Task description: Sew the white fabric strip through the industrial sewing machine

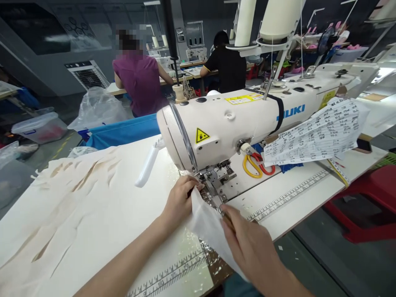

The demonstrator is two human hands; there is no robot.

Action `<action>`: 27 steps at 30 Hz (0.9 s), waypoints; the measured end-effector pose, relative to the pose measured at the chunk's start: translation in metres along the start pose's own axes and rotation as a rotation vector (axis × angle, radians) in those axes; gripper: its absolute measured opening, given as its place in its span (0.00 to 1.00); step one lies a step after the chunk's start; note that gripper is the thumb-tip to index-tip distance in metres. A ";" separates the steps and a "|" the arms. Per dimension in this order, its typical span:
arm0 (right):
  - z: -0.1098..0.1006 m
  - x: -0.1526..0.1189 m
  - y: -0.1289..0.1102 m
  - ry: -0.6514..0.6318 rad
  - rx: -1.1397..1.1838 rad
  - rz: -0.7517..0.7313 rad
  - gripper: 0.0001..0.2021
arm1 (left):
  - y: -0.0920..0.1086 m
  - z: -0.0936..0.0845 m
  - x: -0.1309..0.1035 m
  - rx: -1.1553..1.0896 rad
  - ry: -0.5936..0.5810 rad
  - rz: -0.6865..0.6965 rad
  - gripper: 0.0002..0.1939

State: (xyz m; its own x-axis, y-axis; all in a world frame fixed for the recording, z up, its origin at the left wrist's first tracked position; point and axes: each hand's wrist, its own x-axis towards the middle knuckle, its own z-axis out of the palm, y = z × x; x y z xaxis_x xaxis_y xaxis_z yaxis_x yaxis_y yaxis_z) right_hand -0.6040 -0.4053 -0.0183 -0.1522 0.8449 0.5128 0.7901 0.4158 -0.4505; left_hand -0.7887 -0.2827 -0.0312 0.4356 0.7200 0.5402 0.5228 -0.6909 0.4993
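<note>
Pale worktable [133, 214], lower centre: white cloth [206, 222] appears light, limp; best held by its edge. Left hand [180, 199] pinches its top corner; right hand [252, 243] adjacent, grip indeterminable.

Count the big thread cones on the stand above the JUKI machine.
2: a narrower cone on the left, a wider cone on the right; others may be hidden.

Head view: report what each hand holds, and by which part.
The left hand holds the white cloth by its top corner, at the sewing machine. The right hand grips what looks like a slim tool; which part cannot be told.
</note>
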 end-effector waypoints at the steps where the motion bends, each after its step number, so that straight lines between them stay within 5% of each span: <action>1: 0.000 0.001 0.006 -0.017 -0.049 0.039 0.17 | -0.002 -0.001 0.000 -0.039 -0.009 -0.025 0.08; 10: 0.018 0.016 0.012 0.002 -0.113 0.009 0.15 | -0.001 -0.003 0.001 -0.176 -0.041 -0.191 0.09; 27: 0.019 0.014 0.015 0.000 -0.078 0.003 0.15 | -0.001 -0.004 0.002 -0.170 -0.039 -0.183 0.10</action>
State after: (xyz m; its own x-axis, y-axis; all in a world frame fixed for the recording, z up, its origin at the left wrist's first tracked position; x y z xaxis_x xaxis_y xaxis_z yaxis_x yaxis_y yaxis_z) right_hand -0.6058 -0.3812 -0.0317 -0.1495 0.8461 0.5117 0.8347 0.3854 -0.3934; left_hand -0.7914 -0.2810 -0.0284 0.3747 0.8337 0.4055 0.4666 -0.5476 0.6946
